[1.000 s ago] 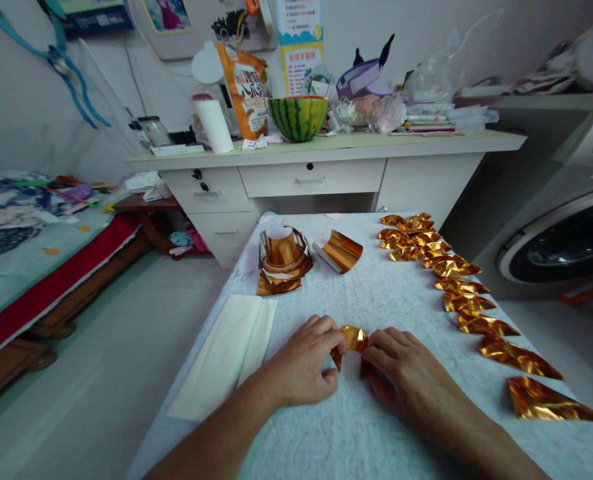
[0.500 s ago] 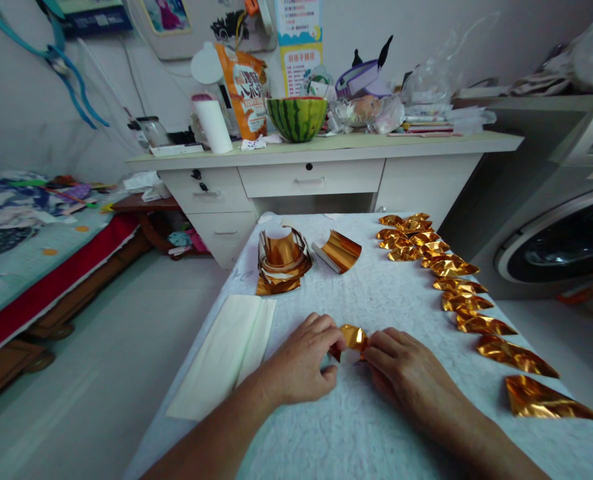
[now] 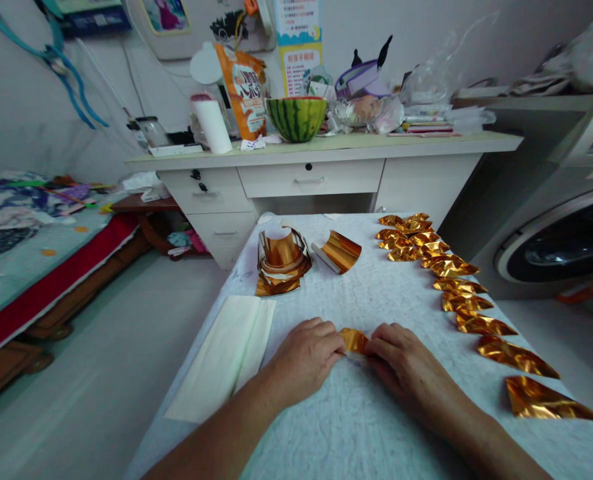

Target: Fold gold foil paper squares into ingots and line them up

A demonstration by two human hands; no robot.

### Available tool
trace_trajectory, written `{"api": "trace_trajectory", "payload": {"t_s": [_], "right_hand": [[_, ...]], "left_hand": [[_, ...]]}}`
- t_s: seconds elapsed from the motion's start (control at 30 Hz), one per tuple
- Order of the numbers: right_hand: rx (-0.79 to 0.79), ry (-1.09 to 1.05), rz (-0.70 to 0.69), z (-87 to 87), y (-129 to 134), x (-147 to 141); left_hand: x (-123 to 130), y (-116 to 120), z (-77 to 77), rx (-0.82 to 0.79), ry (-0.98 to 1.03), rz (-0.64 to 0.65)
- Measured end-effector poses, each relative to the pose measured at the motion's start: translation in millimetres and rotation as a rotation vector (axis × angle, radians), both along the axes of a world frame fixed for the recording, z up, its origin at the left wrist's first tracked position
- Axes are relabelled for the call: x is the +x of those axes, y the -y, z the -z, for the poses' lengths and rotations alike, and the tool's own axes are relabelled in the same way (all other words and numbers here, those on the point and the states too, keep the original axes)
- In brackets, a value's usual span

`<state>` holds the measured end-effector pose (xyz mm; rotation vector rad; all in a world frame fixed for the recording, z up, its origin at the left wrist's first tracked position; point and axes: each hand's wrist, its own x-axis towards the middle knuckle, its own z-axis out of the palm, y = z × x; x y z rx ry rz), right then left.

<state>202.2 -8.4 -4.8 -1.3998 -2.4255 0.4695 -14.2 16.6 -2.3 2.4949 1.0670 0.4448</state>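
Between my two hands, low over the cloth-covered table (image 3: 316, 413), is a small gold foil sheet (image 3: 354, 341) with a pale lower edge. My left hand (image 3: 309, 360) pinches its left end, fingers closed. The right end is gripped by my right hand (image 3: 401, 363), also closed. Further back stand a curled stack of gold foil sheets (image 3: 282, 257) and, beside it, a separate curved foil sheet (image 3: 342, 252). Several folded gold foil pieces (image 3: 516, 355) run down the table's right side. Folded cream paper (image 3: 216, 360) lies to the left of my left hand.
Behind the table is a white desk (image 3: 311, 155) holding a watermelon half (image 3: 297, 119), an orange pouch (image 3: 246, 93) and a white roll (image 3: 213, 125). A washing machine (image 3: 571, 193) stands right; a bed (image 3: 51, 247) is left.
My left fingers have closed in on the foil's left end, its thumb no longer apart. The foil now looks flatter, with a pale edge showing below it. My right hand has shifted slightly.
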Motion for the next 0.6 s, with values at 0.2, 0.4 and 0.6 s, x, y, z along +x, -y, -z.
{"api": "trace_trajectory", "payload": {"t_s": [0.2,0.4,0.6], "right_hand": [[-0.006,-0.048,-0.014,1.7,-0.7,4.6],[-0.059,-0.137,-0.018,0.0,-1.3,6.7],[-0.114,-0.143,0.013,-6.5,-0.7,5.2]], "left_hand": [[2.2,0.7,-1.7,0.007,-0.025,0.000],[3.2,-0.2,-2.4,0.020,-0.065,0.009],[3.9,2.1,-6.4,-0.045,-0.075,-0.022]]}}
